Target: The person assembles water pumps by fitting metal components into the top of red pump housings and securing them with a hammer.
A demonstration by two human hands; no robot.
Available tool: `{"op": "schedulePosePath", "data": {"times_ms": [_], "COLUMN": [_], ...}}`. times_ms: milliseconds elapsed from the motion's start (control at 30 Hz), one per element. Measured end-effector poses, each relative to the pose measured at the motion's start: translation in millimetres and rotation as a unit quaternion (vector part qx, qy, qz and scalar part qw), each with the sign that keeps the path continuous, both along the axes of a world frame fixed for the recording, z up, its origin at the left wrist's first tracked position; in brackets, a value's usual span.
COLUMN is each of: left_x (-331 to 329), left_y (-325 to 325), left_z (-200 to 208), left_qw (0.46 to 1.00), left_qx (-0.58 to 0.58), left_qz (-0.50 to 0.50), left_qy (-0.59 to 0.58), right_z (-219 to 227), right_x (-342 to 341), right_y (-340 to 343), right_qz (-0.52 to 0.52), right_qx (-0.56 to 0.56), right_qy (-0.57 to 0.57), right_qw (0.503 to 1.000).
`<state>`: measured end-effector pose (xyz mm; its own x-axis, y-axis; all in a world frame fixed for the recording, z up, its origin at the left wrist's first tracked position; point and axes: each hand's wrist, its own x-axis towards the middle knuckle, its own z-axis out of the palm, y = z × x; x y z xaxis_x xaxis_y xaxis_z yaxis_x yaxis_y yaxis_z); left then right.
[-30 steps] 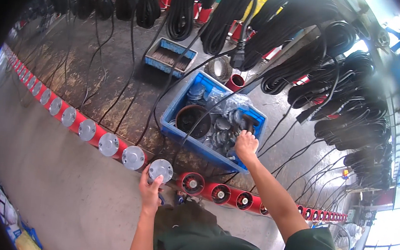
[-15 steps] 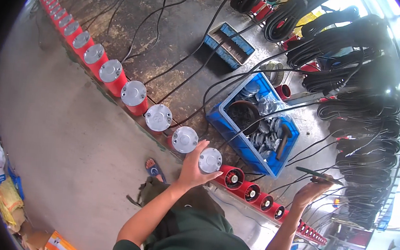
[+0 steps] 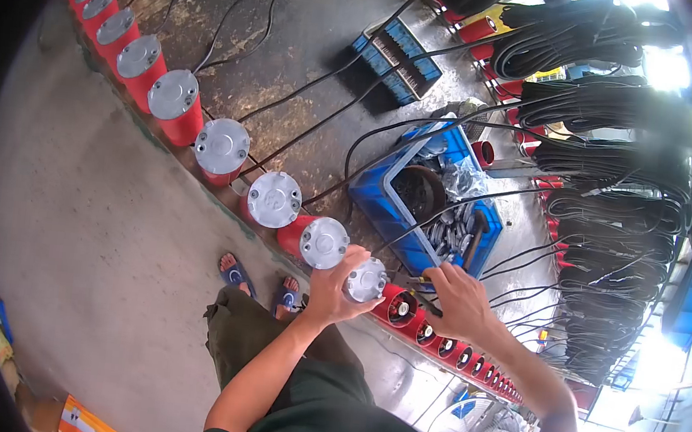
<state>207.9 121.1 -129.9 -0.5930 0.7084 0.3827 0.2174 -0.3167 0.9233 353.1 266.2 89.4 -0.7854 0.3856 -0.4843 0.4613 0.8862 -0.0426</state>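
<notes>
Wearing a dark green shirt (image 3: pixel 326 418) and dark trousers (image 3: pixel 256 332), and standing on a grey floor (image 3: pixel 112 218) in blue sandals (image 3: pixel 234 272). Clasping a silvery metal cap (image 3: pixel 366 279) in the left grip (image 3: pixel 330 291), clamped around its rim from the left. Keeping that cap at the near edge of the bench (image 3: pixel 322 35), in line with a row of red tubes; impossible to say whether fully seated on a tube beneath. Clutching a dark tool (image 3: pixel 429 306) in the right grip (image 3: pixel 461 304), closed upon it just right of the cap, near an uncapped red tube (image 3: pixel 398 306); too much covered by fingers to name its kind. Having to the left a long line of capped red tubes (image 3: pixel 178 126) along the bench's edge, and to the right more uncapped ones. Facing, a little beyond, a blue crate (image 3: pixel 381 194) filled with a round bowl, loose metal caps (image 3: pixel 451 233) and clear plastic (image 3: pixel 464 180). Showing farther off a small blue box (image 3: pixel 417 44) of slim pieces, then, along the far right, thick bundles of black cable (image 3: pixel 612 225), with thin leads trailing across the bench.
</notes>
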Motion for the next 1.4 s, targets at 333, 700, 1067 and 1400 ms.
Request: {"op": "schedulePosePath", "data": {"times_ms": [333,700,1067,1400], "left_x": [-2.0,-1.1,1.5,2.0], "left_y": [-0.4,-4.5,-2.9,-1.5], "left_z": [-0.9,-5.2,-9.9,-8.0], "left_qw": [1.0,0.998,0.999,0.998], "left_qx": [-0.011,-0.032,-0.029,-0.028], "left_qz": [0.0,-0.037,-0.013,-0.041], "left_qy": [-0.016,-0.044,-0.024,-0.048], "right_z": [-1.2,13.3,23.4,25.8], "right_x": [-57.5,-103.7,-144.9,-50.3], "right_y": [19.1,-1.5,-19.4,9.8], "right_qz": [0.229,-0.03,-0.315,0.18], "right_qx": [0.027,-0.173,-0.347,0.045], "right_qy": [-0.077,-0.297,-0.427,-0.254], "right_qw": [0.97,0.939,0.774,0.949]}}
